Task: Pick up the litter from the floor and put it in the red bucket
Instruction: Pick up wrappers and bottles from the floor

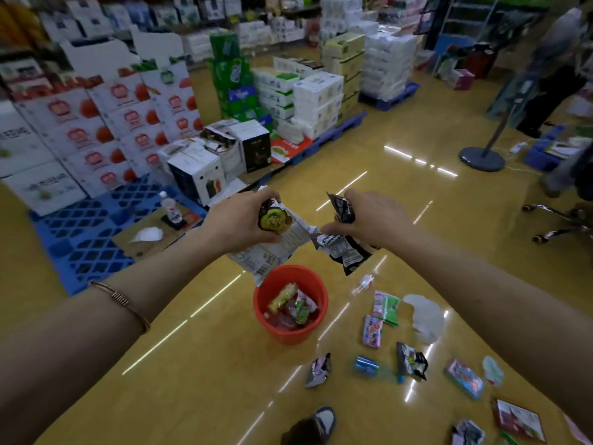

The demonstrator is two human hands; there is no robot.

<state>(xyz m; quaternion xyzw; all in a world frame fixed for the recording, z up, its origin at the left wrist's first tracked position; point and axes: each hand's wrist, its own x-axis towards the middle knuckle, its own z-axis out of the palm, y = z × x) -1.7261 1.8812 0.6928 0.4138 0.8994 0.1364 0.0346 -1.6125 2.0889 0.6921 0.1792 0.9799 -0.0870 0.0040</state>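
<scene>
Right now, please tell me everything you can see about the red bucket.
The red bucket is a round, plastic-looking pail, wider at the rim than at the base. It stands upright and open on the glossy yellow floor. Several coloured wrappers lie in its bottom. No handle shows. The pale wrapper in the left hand hangs before its far rim; whether they touch cannot be told.

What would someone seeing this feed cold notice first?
Both hands sit at centre frame: the left hand grips a white wrapper and the right hand grips a black wrapper, both held above the red bucket, which already holds packets. On the yellow floor to the bucket's right lies loose litter, among it a blue can and a white plastic bag.
</scene>
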